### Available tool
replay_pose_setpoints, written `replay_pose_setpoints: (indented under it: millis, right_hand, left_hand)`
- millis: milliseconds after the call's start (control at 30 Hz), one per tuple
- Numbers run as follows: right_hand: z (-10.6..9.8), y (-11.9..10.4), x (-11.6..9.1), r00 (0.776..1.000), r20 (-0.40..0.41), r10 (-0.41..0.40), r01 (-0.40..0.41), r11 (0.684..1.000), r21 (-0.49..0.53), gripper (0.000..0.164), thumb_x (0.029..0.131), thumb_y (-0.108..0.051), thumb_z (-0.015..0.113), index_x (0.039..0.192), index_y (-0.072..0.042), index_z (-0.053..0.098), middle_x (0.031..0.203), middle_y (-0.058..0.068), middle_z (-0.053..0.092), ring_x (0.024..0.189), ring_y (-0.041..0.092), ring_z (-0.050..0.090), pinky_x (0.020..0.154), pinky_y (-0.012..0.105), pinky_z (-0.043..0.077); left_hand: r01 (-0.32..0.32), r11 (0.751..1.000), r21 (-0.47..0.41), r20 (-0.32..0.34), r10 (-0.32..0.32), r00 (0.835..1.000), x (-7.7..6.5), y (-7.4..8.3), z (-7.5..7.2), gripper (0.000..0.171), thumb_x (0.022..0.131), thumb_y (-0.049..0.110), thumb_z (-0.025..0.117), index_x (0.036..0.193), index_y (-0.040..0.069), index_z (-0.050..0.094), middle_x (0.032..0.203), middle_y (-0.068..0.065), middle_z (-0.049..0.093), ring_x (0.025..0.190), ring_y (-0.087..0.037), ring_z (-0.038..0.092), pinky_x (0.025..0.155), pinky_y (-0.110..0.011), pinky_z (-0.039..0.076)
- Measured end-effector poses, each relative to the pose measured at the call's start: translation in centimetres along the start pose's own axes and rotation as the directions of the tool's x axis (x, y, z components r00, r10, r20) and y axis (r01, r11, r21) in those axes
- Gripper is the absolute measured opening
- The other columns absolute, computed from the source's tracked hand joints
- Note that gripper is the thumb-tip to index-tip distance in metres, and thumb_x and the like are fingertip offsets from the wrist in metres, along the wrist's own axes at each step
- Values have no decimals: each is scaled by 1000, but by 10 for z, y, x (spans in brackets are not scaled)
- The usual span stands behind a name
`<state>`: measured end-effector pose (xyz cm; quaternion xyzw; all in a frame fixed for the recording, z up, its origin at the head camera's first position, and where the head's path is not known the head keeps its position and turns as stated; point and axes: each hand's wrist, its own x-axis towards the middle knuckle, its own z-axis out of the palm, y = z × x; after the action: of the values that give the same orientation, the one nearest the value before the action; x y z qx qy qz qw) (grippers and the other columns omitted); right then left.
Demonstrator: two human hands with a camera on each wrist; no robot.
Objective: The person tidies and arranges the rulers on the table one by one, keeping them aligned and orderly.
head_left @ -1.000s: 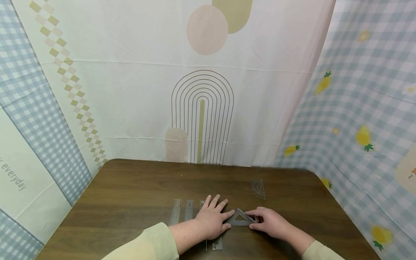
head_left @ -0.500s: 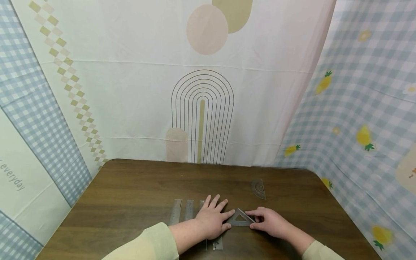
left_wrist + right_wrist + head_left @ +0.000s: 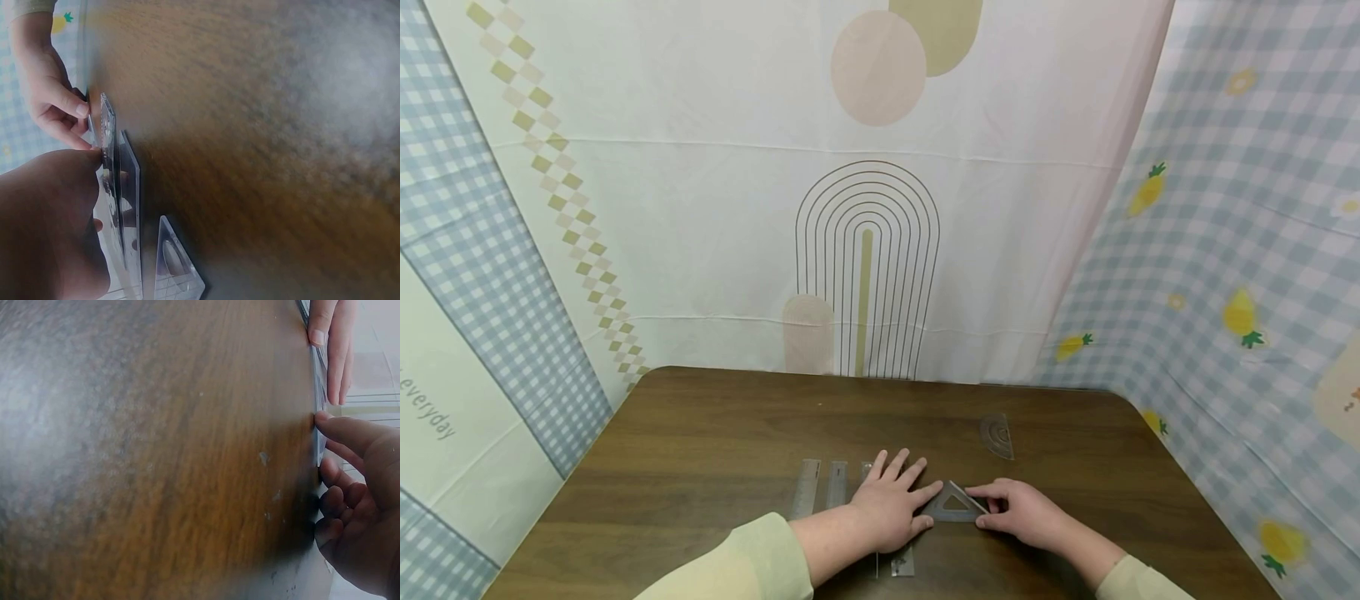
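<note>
My left hand (image 3: 887, 508) lies with its fingers spread over clear rulers in the head view, pressing down on them. Its thumb and index finger reach the left end of a clear set square (image 3: 955, 516). My right hand (image 3: 1026, 512) pinches the opposite end of that set square between thumb and index finger, the other fingers curled under. A clear ruler end (image 3: 902, 567) sticks out below the left palm; most of what lies under the palm is hidden. From the left wrist, a clear plastic piece with a cutout (image 3: 180, 284) shows near the palm.
Left of the left hand lie two clear rulers, an outer one (image 3: 806, 487) and an inner one (image 3: 837, 483), partly covered by the forearm. A clear protractor (image 3: 997, 436) rests farther back on the brown wooden table (image 3: 722, 417). Patterned cloth (image 3: 715, 208) hangs behind the table.
</note>
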<state>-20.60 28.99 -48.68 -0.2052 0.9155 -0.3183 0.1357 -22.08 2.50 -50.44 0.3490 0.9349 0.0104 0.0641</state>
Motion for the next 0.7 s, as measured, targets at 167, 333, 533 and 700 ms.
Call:
replay_pose_setpoints:
  millis: [167, 333, 533, 700]
  right_hand:
    - [1, 1, 1, 1000, 0, 3, -3, 1000, -5, 45, 90, -32, 74, 130, -13, 67, 82, -3, 52, 68, 7, 46, 58, 26, 39]
    - [1, 0, 1, 1000, 0, 7, -7, 1000, -7, 46, 90, -32, 74, 131, -14, 67, 82, -3, 52, 67, 7, 46, 57, 26, 39]
    - [1, -1, 0, 1000, -1, 14, -14, 1000, -3, 45, 90, -32, 74, 130, -15, 67, 82, -2, 52, 67, 8, 46, 57, 26, 39]
    - [1, -1, 0, 1000, -2, 13, -13, 1000, -1, 44, 90, -32, 74, 130, -15, 66, 82, -2, 53, 67, 8, 46, 57, 26, 39]
  left_hand:
    - [5, 1000, 8, 6, -5, 1000, -2, 1, -4, 58, 99, 64, 35, 154, 47, 24, 164, 8, 19, 152, -23, 10, 120, -51, 10]
    - [13, 1000, 14, 20, -13, 1000, -7, 4, -13, 60, 99, 64, 36, 155, 46, 24, 164, 8, 19, 152, -22, 11, 120, -51, 11]
    - [14, 1000, 21, 20, -15, 1000, -8, 6, -17, 61, 99, 65, 36, 155, 46, 25, 164, 9, 20, 152, -22, 13, 120, -51, 12]
    - [10, 1000, 3, 27, -10, 1000, -6, 4, -14, 61, 99, 64, 35, 156, 45, 24, 164, 8, 19, 152, -22, 12, 120, -52, 10]
